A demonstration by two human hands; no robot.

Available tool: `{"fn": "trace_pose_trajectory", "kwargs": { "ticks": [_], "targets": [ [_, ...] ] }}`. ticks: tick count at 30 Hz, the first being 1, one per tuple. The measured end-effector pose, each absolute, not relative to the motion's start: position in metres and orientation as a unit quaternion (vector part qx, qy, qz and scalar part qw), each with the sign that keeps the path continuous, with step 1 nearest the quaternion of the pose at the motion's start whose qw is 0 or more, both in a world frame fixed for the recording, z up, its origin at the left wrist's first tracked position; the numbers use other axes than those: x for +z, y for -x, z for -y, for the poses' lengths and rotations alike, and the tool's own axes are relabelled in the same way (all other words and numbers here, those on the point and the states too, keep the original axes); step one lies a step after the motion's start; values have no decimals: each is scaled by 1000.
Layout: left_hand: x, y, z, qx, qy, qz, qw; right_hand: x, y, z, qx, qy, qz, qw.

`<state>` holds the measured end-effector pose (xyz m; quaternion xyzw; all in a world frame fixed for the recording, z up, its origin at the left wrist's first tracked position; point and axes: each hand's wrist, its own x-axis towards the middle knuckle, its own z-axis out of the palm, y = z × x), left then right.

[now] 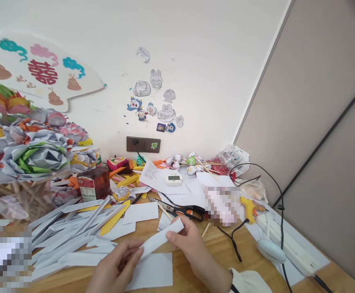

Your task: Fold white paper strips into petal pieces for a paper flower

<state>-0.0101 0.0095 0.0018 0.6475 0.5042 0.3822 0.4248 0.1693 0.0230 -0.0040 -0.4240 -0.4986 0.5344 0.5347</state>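
Paper strip [160,240], white, narrow and flat, is pinched by the left hand [116,262] and right hand [192,242] at opposite ends, above a white rectangular paper sheet [157,272] on the brown wooden table [185,276].

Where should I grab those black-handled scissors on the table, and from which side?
Probably take the scissors by the black handles, coming from the near right with the right hand. The handles lie toward the right, close beyond that hand, while the metal blades point away to the left.
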Motion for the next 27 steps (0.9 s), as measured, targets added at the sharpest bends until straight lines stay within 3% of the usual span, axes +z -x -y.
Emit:
{"fn": "trace_pose_trajectory", "kwargs": {
  "ticks": [14, 19, 27],
  "targets": [
    [-3, 9, -9, 358, -673, -499, 411, -6, -162, -15, 607, 353, 488, 517],
    [-4, 9, -8, 353, -685, -492, 406, -11, -157, -13, 602, 390, 516, 467],
    [-1, 7, -9, 366, -659, -481, 447, -18, -158, -16, 572, 440, 508, 470]
  ]
}}
